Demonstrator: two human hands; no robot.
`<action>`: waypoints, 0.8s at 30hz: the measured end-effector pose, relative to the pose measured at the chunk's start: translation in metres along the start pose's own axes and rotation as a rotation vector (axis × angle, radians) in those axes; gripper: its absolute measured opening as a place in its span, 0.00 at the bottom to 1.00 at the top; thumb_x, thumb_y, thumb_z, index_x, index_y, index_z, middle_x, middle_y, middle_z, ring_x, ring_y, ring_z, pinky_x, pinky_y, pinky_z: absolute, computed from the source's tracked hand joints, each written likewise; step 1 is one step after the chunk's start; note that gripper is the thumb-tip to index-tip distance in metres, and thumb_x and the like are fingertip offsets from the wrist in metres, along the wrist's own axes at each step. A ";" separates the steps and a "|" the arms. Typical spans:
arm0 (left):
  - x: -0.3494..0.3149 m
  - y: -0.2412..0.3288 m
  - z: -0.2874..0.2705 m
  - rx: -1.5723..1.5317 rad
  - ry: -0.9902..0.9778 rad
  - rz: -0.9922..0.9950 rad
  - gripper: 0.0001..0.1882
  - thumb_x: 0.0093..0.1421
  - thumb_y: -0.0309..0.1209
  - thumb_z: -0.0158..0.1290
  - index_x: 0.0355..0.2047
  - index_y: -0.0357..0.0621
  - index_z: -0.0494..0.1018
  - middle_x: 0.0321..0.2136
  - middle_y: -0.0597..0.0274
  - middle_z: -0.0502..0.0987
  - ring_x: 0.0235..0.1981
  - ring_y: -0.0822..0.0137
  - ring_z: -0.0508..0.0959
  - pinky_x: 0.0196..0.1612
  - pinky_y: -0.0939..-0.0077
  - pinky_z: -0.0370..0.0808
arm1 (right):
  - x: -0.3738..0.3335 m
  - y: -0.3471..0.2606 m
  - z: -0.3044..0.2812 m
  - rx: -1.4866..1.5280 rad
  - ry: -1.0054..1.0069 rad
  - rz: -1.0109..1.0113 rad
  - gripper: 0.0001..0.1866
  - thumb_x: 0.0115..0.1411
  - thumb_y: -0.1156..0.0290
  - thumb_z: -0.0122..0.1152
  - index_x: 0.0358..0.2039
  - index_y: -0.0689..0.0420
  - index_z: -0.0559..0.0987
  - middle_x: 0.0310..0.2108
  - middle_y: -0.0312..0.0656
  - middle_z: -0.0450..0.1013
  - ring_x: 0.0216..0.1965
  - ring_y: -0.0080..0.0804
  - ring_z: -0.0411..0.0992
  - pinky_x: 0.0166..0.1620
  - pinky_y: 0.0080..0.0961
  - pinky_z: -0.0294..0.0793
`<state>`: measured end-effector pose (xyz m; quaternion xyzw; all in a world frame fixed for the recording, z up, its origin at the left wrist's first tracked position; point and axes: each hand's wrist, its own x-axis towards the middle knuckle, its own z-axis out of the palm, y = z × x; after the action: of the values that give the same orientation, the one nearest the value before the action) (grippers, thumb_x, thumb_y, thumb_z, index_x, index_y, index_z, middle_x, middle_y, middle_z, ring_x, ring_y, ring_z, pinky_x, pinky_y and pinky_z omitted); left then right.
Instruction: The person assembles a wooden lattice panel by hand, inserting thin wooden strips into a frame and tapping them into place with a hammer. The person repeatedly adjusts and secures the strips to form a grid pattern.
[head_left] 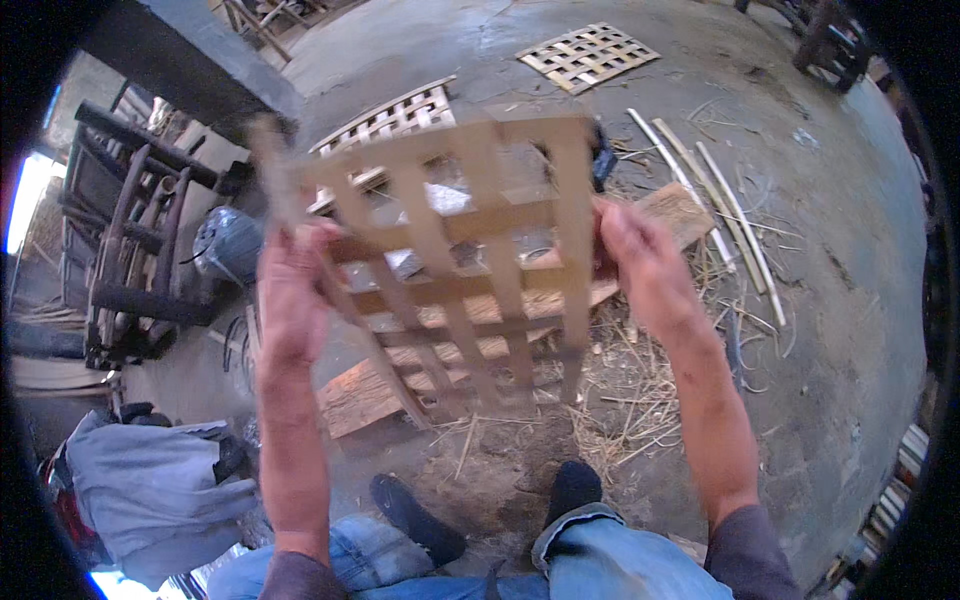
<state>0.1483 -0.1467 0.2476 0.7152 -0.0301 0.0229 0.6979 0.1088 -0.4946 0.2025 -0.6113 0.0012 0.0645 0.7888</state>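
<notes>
Between my two hands a woven lattice panel of flat pale strips (445,230) stands up off the floor, smeared a little by motion. My left hand (297,285) is closed round its left edge strip. On the opposite edge, my right hand (640,255) grips the panel, its fingertips partly hidden behind it. Behind and below the panel lies a wooden plank (665,215), seen through the openings of the weave. Loose shavings and thin fibres (635,405) are strewn near my feet.
Another lattice panel (590,55) lies flat on the far floor, and one more (400,115) is behind the held one. Long pale strips (715,200) lie on the right. At left are a dark wooden frame (140,220), a plastic-wrapped bundle (228,243) and a grey cloth (150,490).
</notes>
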 end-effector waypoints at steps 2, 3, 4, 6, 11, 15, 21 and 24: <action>0.009 0.026 -0.019 0.005 0.067 0.153 0.25 0.70 0.40 0.51 0.66 0.57 0.62 0.46 0.71 0.77 0.45 0.73 0.74 0.41 0.75 0.74 | 0.020 -0.027 -0.023 -0.062 0.053 -0.156 0.21 0.72 0.55 0.50 0.53 0.58 0.78 0.42 0.38 0.80 0.40 0.23 0.76 0.41 0.23 0.75; 0.006 0.044 -0.019 -0.007 0.129 0.186 0.27 0.71 0.40 0.50 0.68 0.56 0.60 0.49 0.70 0.75 0.45 0.74 0.72 0.41 0.77 0.72 | 0.027 -0.030 -0.040 -0.226 0.137 -0.221 0.21 0.72 0.53 0.49 0.54 0.55 0.77 0.42 0.37 0.78 0.39 0.23 0.76 0.42 0.22 0.74; 0.001 0.051 -0.001 -0.042 0.249 0.243 0.26 0.72 0.40 0.49 0.67 0.54 0.60 0.46 0.70 0.73 0.41 0.79 0.71 0.39 0.80 0.72 | 0.028 -0.031 -0.068 -0.357 0.240 -0.215 0.20 0.72 0.54 0.50 0.53 0.55 0.77 0.41 0.36 0.78 0.39 0.22 0.76 0.41 0.22 0.75; -0.003 0.038 0.015 -0.065 0.304 0.264 0.26 0.72 0.41 0.48 0.67 0.53 0.59 0.46 0.70 0.71 0.42 0.79 0.70 0.41 0.78 0.72 | 0.012 -0.013 -0.138 -0.543 0.451 -0.149 0.18 0.70 0.56 0.53 0.50 0.55 0.79 0.37 0.35 0.78 0.37 0.21 0.75 0.38 0.22 0.75; -0.022 -0.026 0.014 -0.006 0.423 0.263 0.26 0.72 0.41 0.48 0.67 0.50 0.59 0.45 0.70 0.70 0.42 0.77 0.70 0.43 0.76 0.70 | -0.089 0.086 -0.237 -0.904 0.781 0.120 0.15 0.65 0.61 0.57 0.38 0.61 0.82 0.27 0.39 0.79 0.30 0.25 0.75 0.37 0.26 0.73; -0.017 -0.040 0.008 0.050 0.497 0.335 0.23 0.71 0.38 0.50 0.63 0.48 0.62 0.40 0.69 0.72 0.40 0.76 0.70 0.43 0.77 0.70 | -0.193 0.156 -0.237 -0.906 0.861 0.139 0.09 0.62 0.68 0.61 0.32 0.62 0.80 0.25 0.35 0.73 0.29 0.23 0.70 0.36 0.25 0.71; -0.004 -0.031 0.036 0.112 0.274 0.404 0.16 0.71 0.35 0.50 0.57 0.49 0.66 0.41 0.70 0.72 0.40 0.77 0.72 0.41 0.78 0.75 | -0.140 0.105 -0.124 -0.917 0.708 -0.022 0.07 0.59 0.77 0.60 0.39 0.60 0.80 0.37 0.44 0.78 0.39 0.38 0.77 0.43 0.31 0.75; -0.009 -0.018 0.041 0.117 0.256 0.450 0.11 0.71 0.33 0.50 0.51 0.45 0.68 0.36 0.72 0.72 0.32 0.81 0.69 0.35 0.85 0.68 | -0.074 0.060 -0.046 -0.963 0.416 -0.362 0.10 0.56 0.77 0.64 0.40 0.59 0.80 0.39 0.46 0.77 0.43 0.43 0.76 0.45 0.34 0.76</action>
<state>0.1404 -0.1875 0.2281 0.7209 -0.0984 0.2696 0.6309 0.0331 -0.5317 0.1394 -0.8931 0.0223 -0.2008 0.4020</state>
